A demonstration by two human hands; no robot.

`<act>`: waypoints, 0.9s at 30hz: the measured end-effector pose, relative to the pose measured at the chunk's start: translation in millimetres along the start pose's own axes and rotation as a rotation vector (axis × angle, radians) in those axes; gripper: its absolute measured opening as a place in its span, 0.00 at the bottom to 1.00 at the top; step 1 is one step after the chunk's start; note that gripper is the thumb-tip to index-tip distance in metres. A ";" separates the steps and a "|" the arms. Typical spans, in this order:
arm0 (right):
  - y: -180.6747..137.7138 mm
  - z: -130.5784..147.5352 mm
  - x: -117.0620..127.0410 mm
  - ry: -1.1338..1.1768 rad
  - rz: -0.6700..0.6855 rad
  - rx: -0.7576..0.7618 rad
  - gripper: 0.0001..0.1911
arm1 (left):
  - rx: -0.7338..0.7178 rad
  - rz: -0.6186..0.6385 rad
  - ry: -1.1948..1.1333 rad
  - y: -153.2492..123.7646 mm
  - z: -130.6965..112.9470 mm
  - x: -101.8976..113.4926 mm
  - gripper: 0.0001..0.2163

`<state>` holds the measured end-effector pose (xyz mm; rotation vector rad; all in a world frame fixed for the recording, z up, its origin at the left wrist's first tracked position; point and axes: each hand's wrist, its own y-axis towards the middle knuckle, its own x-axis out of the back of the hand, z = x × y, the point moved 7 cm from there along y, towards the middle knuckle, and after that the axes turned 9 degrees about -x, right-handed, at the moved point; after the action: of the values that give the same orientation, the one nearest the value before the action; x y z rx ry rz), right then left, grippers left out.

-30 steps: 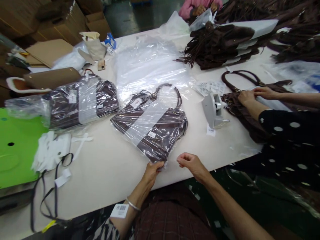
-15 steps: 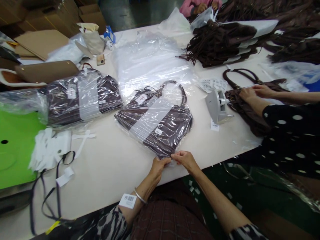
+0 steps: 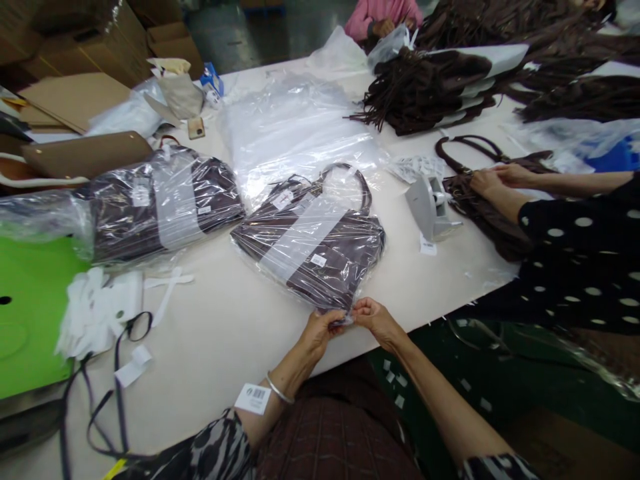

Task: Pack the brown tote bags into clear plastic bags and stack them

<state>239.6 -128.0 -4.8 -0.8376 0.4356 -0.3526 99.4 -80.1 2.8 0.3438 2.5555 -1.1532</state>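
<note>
Head view: two wrapped bags counted on the tabletop (image 3: 220, 347). Handled bag (image 3: 345, 247): one, dark brown, lying near the middle of the near edge, its lowest corner toward that edge, the handle (image 3: 367, 193) pointing away. It carries one pale band (image 3: 303, 237) across the body, one small white sticker (image 3: 319, 260) and one white tag (image 3: 283, 199), all inside a clear sleeve (image 3: 327, 290).

Hands, wearer: two. Left hand (image 3: 317, 333): thumb and fingers closed on the sleeve at that lowest corner. Right hand (image 3: 377, 323): thumb and fingertips pinched together on the film, just beside the left. On the left forearm, one bangle (image 3: 279, 388) and one barcode label (image 3: 253, 398).

Second wrapped bag (image 3: 125, 220): toward the left edge, beside the first. Beyond both, one pile of clear plastic bags (image 3: 295, 120); sheet count cannot be read. Left edge: one green board (image 3: 30, 300), with a heap of white strips (image 3: 95, 313) beside it, too overlapped to count. One grey stand (image 3: 421, 203) sits right of the handled bag. Near the right edge, one unwrapped brown bag (image 3: 493, 223) lies under a co-worker's two hands (image 3: 500, 183).
</note>
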 end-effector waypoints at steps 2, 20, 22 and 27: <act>3.1 3.4 -9.1 0.012 -0.044 0.068 0.18 | 0.040 0.007 0.007 -2.4 0.6 0.1 0.17; -10.6 -1.2 -60.9 0.287 0.303 -0.056 0.25 | -0.010 0.000 0.070 1.2 -2.7 22.9 0.20; -11.9 -4.2 -65.1 0.322 0.307 -0.051 0.23 | -0.007 -0.003 0.093 0.8 1.9 23.1 0.20; 4.2 -17.2 -68.9 0.339 0.097 0.055 0.23 | -0.046 0.040 0.211 2.2 1.8 31.3 0.23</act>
<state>172.6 -104.3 -2.4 -0.7017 0.7764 -0.4163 71.6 -77.3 -11.7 0.5291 2.7364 -1.0938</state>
